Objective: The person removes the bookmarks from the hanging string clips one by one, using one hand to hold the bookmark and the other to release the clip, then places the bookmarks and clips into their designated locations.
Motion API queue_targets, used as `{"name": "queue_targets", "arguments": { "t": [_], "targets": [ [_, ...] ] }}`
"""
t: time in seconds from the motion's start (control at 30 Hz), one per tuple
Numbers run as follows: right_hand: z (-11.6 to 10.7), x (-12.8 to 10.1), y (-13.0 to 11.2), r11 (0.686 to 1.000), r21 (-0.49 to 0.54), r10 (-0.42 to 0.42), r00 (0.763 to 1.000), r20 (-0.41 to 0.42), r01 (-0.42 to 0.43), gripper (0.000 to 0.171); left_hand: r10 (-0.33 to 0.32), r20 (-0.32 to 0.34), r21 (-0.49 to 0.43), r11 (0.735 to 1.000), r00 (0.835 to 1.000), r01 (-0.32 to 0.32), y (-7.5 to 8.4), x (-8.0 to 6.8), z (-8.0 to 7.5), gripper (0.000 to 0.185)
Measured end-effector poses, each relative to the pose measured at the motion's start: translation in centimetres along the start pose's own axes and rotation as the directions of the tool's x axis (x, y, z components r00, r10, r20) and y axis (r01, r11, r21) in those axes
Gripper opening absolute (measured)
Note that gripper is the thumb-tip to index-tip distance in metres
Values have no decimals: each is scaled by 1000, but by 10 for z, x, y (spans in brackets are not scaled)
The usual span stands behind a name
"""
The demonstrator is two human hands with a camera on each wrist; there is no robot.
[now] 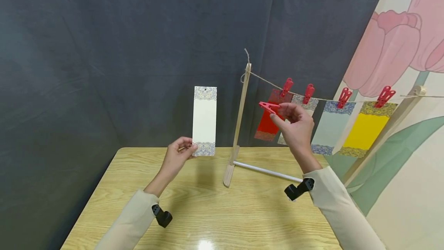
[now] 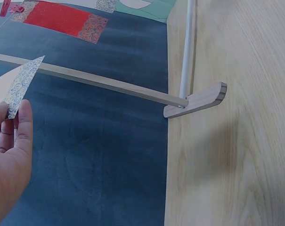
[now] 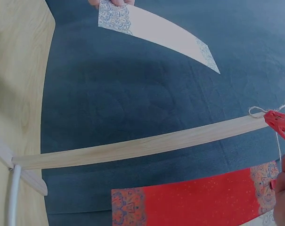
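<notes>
My left hand pinches the lower left corner of a white bookmark, held upright above the table. The bookmark has patterned bands at both ends and a small hole near its top. In the right wrist view this white card bends slightly along its length. Between thumb and fingers, my right hand grips a red clothespin, in front of the hanging cards. A red card hangs from the string just behind that hand, under another red clothespin.
A wooden post on a foot holds one end of the string; a second post stands at the right. Pale blue and yellow cards hang there too. A white rod runs low along the wooden table.
</notes>
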State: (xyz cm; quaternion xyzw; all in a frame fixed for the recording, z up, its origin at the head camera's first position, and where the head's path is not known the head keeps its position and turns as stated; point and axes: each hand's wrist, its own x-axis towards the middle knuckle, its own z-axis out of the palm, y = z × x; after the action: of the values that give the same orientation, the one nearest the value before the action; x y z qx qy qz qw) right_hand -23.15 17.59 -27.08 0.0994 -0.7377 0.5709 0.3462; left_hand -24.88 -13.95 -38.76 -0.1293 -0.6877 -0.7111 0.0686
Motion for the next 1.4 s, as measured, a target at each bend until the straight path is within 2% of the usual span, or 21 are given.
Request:
{"name": "queue_targets", "arguments": {
  "t": [0.17,0.4,0.53,0.8,0.97,1.2,1.4],
  "targets": [
    [-3,-5,7,999,-23,26,1000,5,-26,28,-26,-13,-5,1000,1000,26,-2,-5,-5,21],
    [-7,-14,10,999,12,47,998,35,-48,29,-62,-29,-18,998,998,62,-7,-10,-11,24],
    [-9,-17,15,998,0,60,997,38,-60,29,-73,-46,-30,997,996,71,-10,-12,-12,23],
    [-13,-17,56,996,7,89,995,35,-89,33,-104,-65,6,995,992,104,-12,-20,-18,22],
    [-17,-19,60,996,17,92,995,42,-93,35,-126,-77,8,992,989,127,-14,-25,-23,24],
    [-18,-30,64,992,5,122,991,52,-123,33,-115,-72,4,993,991,116,-18,-31,-29,24],
    [-18,-41,64,982,9,186,981,56,-186,32,-123,-90,18,992,988,125,-23,-38,-35,22]
  ]
}}
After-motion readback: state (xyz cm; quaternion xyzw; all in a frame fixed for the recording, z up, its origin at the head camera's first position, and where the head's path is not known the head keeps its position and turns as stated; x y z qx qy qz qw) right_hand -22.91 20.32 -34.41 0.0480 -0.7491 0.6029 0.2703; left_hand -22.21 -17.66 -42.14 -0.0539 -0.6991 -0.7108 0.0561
